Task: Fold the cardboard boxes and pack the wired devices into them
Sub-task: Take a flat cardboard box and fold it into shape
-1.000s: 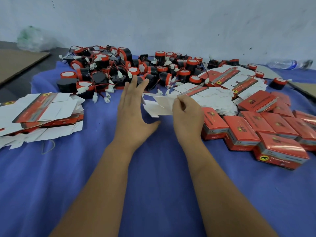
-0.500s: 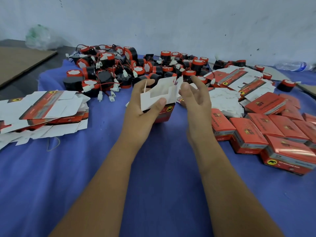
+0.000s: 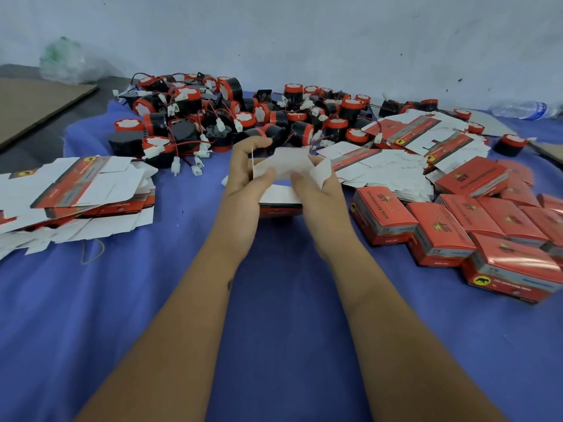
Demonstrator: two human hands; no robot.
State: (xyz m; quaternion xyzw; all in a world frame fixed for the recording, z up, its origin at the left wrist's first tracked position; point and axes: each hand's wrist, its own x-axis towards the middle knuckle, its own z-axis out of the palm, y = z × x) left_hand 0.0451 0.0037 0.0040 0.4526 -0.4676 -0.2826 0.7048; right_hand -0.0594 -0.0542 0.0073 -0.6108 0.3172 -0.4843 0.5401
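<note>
Since the earlier frame both hands have come closer together on the box [image 3: 281, 190], which is now half opened above the blue cloth [image 3: 91, 315], its white flaps up and its red side mostly hidden under the palms. Left hand [image 3: 243, 184] pinches one flap between thumb and fingers, and right hand [image 3: 316, 193] grasps the other side, though its fingertips are covered by card. Behind, the devices [image 3: 231, 117] lie in a tangled heap, partly blurred.
</note>
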